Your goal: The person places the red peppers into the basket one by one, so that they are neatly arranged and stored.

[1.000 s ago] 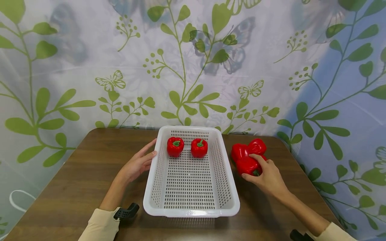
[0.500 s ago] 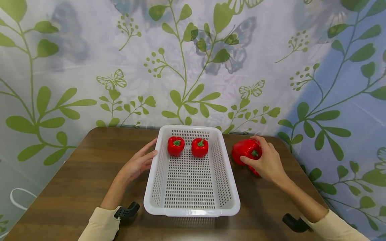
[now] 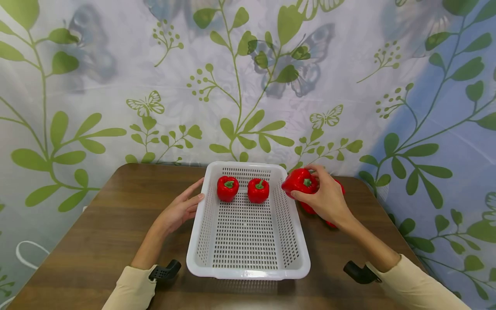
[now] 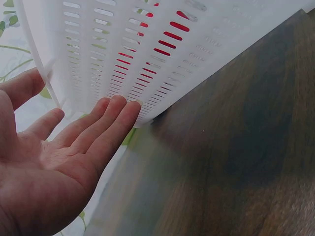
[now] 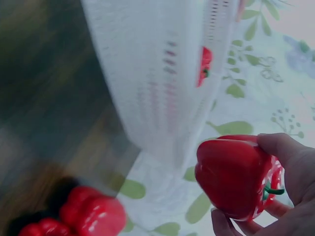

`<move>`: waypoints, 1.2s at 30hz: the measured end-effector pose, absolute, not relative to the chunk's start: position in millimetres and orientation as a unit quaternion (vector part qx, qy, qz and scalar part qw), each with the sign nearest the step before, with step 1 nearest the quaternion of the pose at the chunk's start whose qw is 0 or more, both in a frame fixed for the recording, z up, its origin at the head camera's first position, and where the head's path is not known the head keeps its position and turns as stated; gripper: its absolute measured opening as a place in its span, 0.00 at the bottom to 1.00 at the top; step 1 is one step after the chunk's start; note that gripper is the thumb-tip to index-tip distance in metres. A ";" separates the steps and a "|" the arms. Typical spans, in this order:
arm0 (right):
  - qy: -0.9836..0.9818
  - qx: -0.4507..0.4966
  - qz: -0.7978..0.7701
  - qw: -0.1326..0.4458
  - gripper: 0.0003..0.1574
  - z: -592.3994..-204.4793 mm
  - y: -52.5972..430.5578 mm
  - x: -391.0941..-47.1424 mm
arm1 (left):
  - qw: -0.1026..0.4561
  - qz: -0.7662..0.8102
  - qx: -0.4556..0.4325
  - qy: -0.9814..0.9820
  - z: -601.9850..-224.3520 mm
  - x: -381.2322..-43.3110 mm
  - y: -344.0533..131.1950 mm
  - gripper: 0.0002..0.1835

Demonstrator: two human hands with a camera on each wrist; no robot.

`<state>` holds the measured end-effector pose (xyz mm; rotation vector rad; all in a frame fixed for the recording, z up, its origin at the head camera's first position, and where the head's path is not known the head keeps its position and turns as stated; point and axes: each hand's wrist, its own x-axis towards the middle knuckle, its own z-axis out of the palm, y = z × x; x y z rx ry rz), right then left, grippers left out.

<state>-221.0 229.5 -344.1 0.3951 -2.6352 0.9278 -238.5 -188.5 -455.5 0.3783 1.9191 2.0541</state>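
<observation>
The right hand (image 3: 329, 196) pinches a red pepper (image 3: 297, 182) between thumb and fingers, at the right rim of the white basket (image 3: 248, 274). The pepper lies ahead of the palm, on its left side in the head view; the right wrist view shows the green stem end turned toward the palm. Further peppers (image 5: 101, 216), partly hidden by the right hand in the head view, rest on the bench (image 3: 97, 249) right of the basket. The left hand (image 3: 178, 212), fingers extended and spread, touches the basket's left side. Two peppers (image 3: 258, 190) stand inside, near the far end, apart, stems up.
</observation>
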 end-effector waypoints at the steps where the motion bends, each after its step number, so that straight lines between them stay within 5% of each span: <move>1: -0.921 0.138 0.328 0.157 0.47 -343.1 226.5 -222.3 | 0.153 0.717 0.131 0.668 -455.3 -238.7 -188.5 0.35; 36: -0.912 0.217 0.347 0.033 0.44 -341.0 103.3 -252.7 | 0.148 0.710 0.129 0.676 -456.5 -241.1 -188.7 0.35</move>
